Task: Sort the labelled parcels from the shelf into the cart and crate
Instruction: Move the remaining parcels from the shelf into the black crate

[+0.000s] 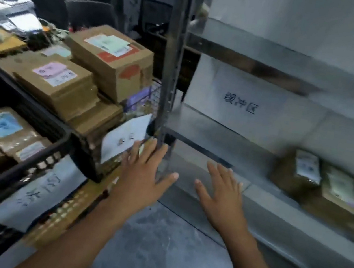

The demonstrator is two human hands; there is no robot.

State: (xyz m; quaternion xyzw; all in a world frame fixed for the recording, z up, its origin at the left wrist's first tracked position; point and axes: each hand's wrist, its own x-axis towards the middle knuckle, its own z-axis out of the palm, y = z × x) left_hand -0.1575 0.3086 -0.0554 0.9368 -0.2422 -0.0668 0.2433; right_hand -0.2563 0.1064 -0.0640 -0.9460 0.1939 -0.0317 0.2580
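Here both hands are out in front, palms down, and neither holds anything. The left hand (143,172) has its fingers straight and spread, thumb swung out to the right. Its fingertips reach the dark upright post (172,63) of the shelf (217,135), though the blur hides whether they touch it. The right hand (223,194) is just beside it but apart from it, fingers likewise straight and fanned, thumb pointing left toward the other thumb. It hovers before the front edge of the lower shelf boards. Both forearms are bare and rise from the bottom edge, converging slightly toward the hands.

The labelled parcels (299,176) sit on a low board of the shelf, well to the right of the right hand — brown packets with pale labels, blurred. On the board above stands a white sign (241,104) with dark handwritten characters.

To the left, the black crate (34,164) holds brown packets (3,125) with blue and pink labels, and a handwritten paper sheet (47,187) hangs on its front. Behind it are stacked cardboard boxes (111,61) — the top one with a green-white label, one below with a pink label. A white card (124,137) leans just left of the left hand
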